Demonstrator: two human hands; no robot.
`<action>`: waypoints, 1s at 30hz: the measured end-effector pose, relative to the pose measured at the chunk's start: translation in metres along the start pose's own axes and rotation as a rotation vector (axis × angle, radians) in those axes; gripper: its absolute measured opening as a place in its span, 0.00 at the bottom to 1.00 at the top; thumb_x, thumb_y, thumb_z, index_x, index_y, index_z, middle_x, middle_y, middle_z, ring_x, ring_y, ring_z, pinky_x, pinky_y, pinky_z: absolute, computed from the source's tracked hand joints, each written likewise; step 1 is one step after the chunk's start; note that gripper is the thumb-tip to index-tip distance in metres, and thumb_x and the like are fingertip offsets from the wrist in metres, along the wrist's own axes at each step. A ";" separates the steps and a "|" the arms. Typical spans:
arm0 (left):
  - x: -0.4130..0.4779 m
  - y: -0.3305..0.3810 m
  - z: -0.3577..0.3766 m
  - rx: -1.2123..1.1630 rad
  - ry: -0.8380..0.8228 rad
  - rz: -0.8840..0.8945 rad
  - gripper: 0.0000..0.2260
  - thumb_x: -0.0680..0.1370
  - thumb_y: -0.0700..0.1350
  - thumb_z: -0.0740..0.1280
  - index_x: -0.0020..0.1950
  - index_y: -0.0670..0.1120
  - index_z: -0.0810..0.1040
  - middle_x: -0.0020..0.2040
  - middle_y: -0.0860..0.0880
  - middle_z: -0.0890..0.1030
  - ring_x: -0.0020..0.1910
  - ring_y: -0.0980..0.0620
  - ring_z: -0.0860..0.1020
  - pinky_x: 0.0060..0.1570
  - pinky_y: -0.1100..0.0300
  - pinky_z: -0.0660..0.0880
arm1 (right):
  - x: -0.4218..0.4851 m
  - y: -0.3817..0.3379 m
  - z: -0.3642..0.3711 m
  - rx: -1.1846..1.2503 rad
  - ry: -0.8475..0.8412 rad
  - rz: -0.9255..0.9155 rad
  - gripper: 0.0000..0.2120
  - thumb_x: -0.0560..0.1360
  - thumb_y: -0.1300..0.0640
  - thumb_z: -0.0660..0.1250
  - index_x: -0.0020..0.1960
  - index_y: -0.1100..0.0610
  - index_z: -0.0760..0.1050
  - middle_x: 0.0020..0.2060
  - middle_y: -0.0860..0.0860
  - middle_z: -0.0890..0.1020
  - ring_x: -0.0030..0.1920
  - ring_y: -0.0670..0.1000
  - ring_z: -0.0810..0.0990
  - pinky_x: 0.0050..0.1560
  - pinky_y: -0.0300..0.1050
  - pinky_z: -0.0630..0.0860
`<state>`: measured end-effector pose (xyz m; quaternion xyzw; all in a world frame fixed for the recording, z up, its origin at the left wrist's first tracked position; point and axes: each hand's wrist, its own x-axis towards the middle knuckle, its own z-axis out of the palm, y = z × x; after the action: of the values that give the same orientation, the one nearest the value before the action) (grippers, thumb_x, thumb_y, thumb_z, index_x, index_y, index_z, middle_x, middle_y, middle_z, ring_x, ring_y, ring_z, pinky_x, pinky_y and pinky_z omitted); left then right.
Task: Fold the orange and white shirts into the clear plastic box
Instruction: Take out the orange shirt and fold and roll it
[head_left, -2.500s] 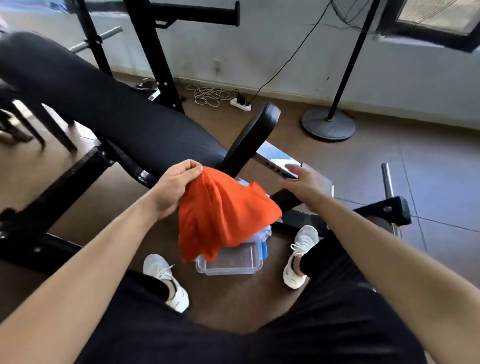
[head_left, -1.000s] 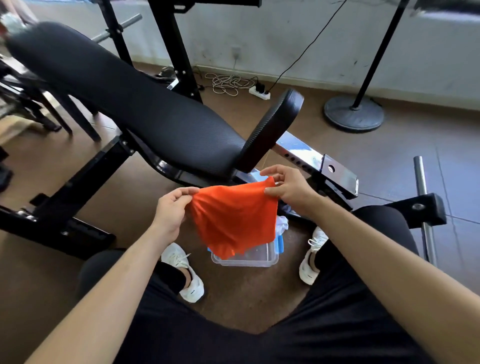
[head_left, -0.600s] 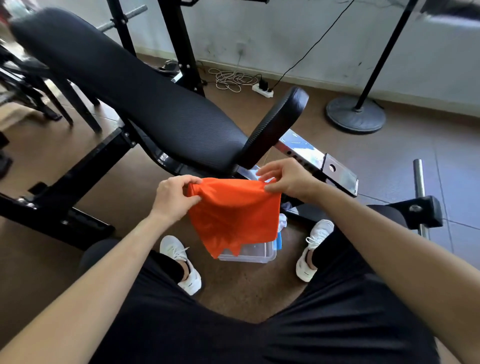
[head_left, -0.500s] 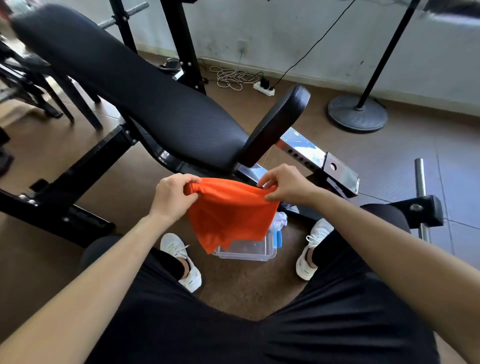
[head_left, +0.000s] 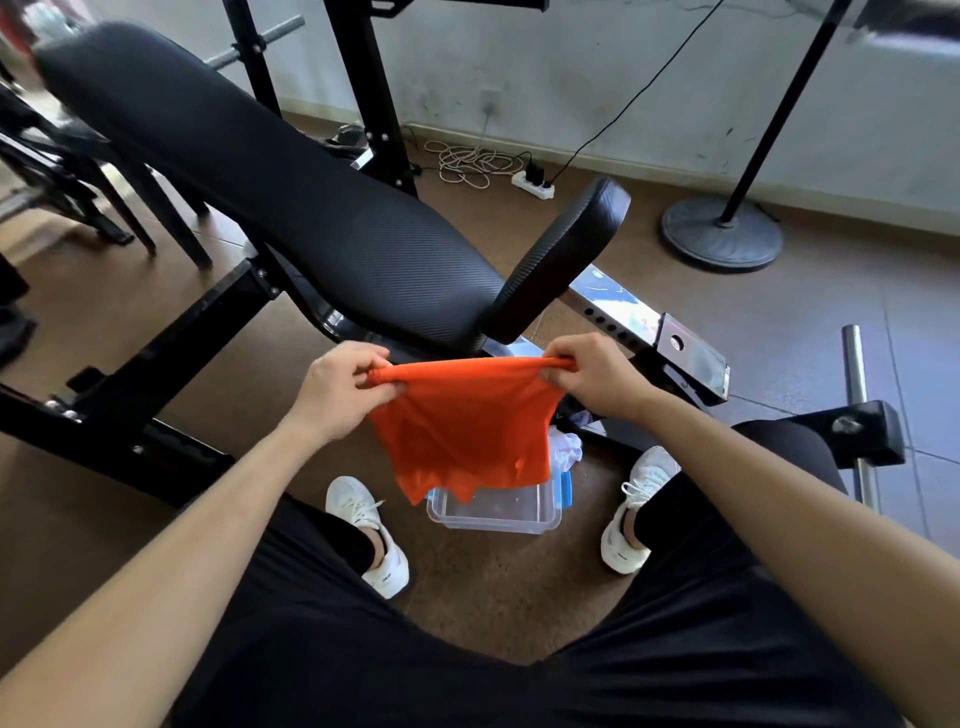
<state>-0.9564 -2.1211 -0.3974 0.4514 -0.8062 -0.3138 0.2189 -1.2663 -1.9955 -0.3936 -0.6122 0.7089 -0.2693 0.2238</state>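
The left hand (head_left: 345, 387) and right hand (head_left: 592, 376) each pinch one end of the orange shirt's (head_left: 465, 431) top edge, pulling it taut and level in the air in front of the weight bench (head_left: 291, 187). The rest of the shirt hangs loose, its lower hem drooping over the far rim of the clear box (head_left: 493, 512), which sits on the floor between the person's shoes. A bit of white shirt (head_left: 566, 447) shows just behind the box's right side, mostly hidden. The orange cloth looks thin, light and limp, so it will likely sag and slide unless held at corners or along a seam; a firm fingertip pinch at both ends suits it. It is probably slightly slippery, so folds may need pressing flat before it goes into the box.
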 end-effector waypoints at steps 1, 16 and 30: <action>-0.001 -0.001 -0.001 -0.120 -0.092 -0.048 0.07 0.71 0.40 0.80 0.46 0.46 0.85 0.46 0.51 0.85 0.43 0.53 0.82 0.50 0.56 0.80 | -0.002 0.004 0.001 0.066 0.013 0.039 0.04 0.74 0.62 0.72 0.43 0.54 0.82 0.36 0.47 0.82 0.39 0.46 0.78 0.43 0.41 0.72; -0.018 -0.006 0.092 -0.314 0.115 -0.348 0.10 0.67 0.52 0.81 0.41 0.51 0.83 0.36 0.51 0.84 0.35 0.51 0.81 0.44 0.49 0.83 | -0.028 0.024 0.061 0.493 0.286 0.501 0.10 0.70 0.51 0.74 0.39 0.59 0.85 0.34 0.61 0.84 0.34 0.57 0.82 0.41 0.57 0.82; -0.021 0.046 0.107 -0.811 -0.309 -0.234 0.17 0.86 0.44 0.55 0.57 0.53 0.84 0.52 0.52 0.87 0.54 0.52 0.84 0.53 0.59 0.80 | -0.029 -0.015 0.078 0.508 0.140 0.247 0.12 0.72 0.50 0.78 0.52 0.53 0.83 0.43 0.47 0.86 0.44 0.47 0.85 0.48 0.39 0.82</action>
<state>-1.0409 -2.0518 -0.4423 0.3650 -0.5847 -0.6909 0.2181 -1.2003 -1.9766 -0.4432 -0.4256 0.7016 -0.4505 0.3516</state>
